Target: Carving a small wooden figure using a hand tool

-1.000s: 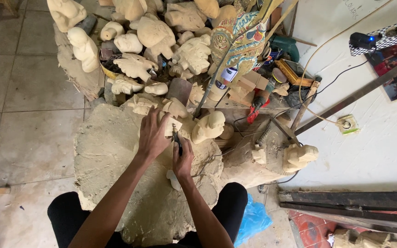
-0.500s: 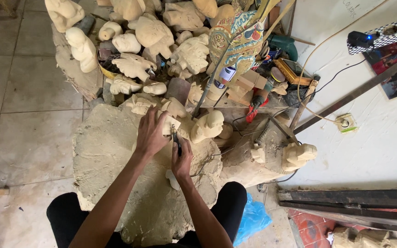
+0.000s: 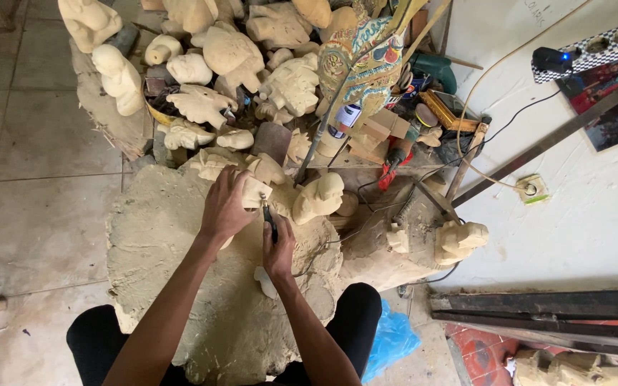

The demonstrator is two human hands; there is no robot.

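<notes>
My left hand [image 3: 224, 209] grips a small pale wooden carving [image 3: 254, 191] on top of a large round dusty wood block [image 3: 159, 243] in front of my knees. My right hand [image 3: 278, 248] is closed around a thin dark carving tool [image 3: 270, 219] whose tip meets the carving. A small pale wood piece [image 3: 265, 282] lies on the block under my right wrist. Another pale carved figure [image 3: 319, 197] stands just right of the hands.
Several unfinished pale carvings [image 3: 216, 64] pile up behind the block. A painted colourful carving [image 3: 359, 61], tools and cables [image 3: 409, 143] lie at the back right. A small carved figure [image 3: 459, 239] sits to the right, a blue plastic bag [image 3: 391, 339] by my right knee.
</notes>
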